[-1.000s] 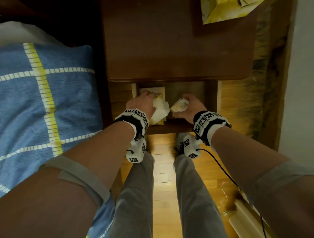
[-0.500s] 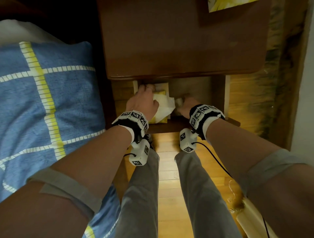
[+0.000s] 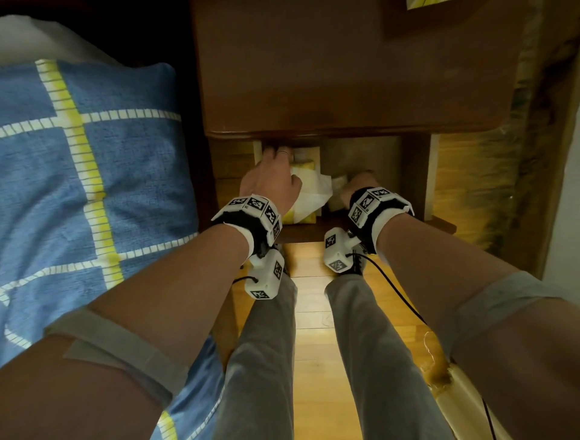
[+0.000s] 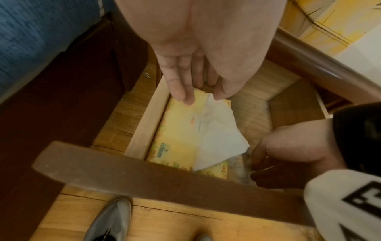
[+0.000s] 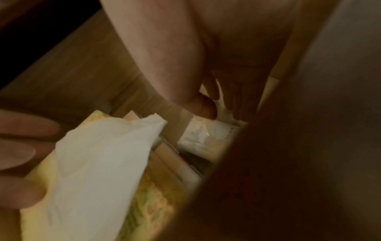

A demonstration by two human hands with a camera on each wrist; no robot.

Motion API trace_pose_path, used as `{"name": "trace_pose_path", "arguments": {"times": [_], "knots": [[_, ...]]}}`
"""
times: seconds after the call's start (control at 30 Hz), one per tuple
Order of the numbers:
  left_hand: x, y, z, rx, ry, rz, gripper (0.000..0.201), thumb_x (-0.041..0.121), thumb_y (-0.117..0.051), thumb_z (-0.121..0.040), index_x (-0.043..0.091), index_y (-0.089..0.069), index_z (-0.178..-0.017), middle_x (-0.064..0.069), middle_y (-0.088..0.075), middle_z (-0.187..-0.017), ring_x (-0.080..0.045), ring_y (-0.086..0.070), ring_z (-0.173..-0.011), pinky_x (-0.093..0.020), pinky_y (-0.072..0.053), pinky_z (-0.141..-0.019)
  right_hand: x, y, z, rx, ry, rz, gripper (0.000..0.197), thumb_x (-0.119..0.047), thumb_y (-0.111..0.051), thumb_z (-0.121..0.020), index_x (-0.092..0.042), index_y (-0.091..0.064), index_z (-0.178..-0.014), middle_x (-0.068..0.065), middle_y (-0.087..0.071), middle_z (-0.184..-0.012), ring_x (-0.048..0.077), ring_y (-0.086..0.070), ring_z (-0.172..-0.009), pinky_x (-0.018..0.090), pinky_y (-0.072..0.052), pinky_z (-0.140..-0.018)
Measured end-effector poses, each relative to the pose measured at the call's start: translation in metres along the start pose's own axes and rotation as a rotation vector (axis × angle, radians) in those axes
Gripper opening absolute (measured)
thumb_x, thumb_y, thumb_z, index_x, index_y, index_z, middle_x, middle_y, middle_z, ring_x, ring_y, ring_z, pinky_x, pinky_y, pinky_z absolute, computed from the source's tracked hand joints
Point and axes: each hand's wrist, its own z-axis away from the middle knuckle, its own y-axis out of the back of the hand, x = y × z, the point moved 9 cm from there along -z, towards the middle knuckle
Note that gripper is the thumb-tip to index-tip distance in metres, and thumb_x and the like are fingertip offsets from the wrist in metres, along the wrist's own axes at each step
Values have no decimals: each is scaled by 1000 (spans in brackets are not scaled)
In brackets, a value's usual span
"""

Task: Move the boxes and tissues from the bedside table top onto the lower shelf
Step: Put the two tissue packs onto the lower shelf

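A yellow tissue pack (image 3: 299,217) (image 4: 179,130) lies on the left of the lower shelf (image 3: 361,155), with a white tissue (image 3: 314,196) (image 4: 220,135) (image 5: 98,163) sticking out of it. My left hand (image 3: 270,179) (image 4: 203,99) rests on its far end with straight fingers. To the right, my right hand (image 3: 357,183) (image 5: 222,112) pinches the far end of a small white tissue pack (image 3: 338,182) (image 5: 206,137), which sits low on the shelf. The brown table top (image 3: 345,78) overhangs the shelf and hides its back.
A bed with a blue checked cover (image 3: 78,157) runs along the left. A yellow item (image 3: 423,2) lies at the table top's back right. Pale box edges (image 5: 171,154) show between the two packs. My legs stand on the wood floor (image 3: 310,314).
Both hands have reached deeper under the table top. The right hand has brought the small pack down to the shelf, and the left hand's fingers have slid to the yellow pack's far end.
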Motion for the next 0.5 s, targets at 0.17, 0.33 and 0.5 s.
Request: {"name": "trace_pose_path", "arguments": {"times": [0.17,0.33,0.5], "knots": [[-1,-3,0,-10,-25,-2,42,27,-50,-97,21,-50,-138,-8,-49,-139,-31,-59,-115,-39,-48,-83,5,-27,-31,-88,6,206,48,-29,-56,-86,-4,-59,-127,17,-62,-121,39,-62,-109,41,-50,-86],[-2,-3,0,-16,-12,4,41,24,-50,-96,21,-54,-136,-6,-50,-140,-30,-60,-115,-37,-47,-83,-12,-17,11,-109,40,78,36,-14,-37,-103,6,-56,-126,23,-58,-130,37,-57,-121,38,-46,-98],[3,4,8,-29,-5,4,44,27,-52,-95,22,-48,-139,-8,-47,-138,-33,-60,-112,-38,-46,-79,-1,0,29,-55,48,-428,46,-22,-62,-91,-1,-56,-131,12,-61,-122,27,-57,-110,34,-47,-92]]}}
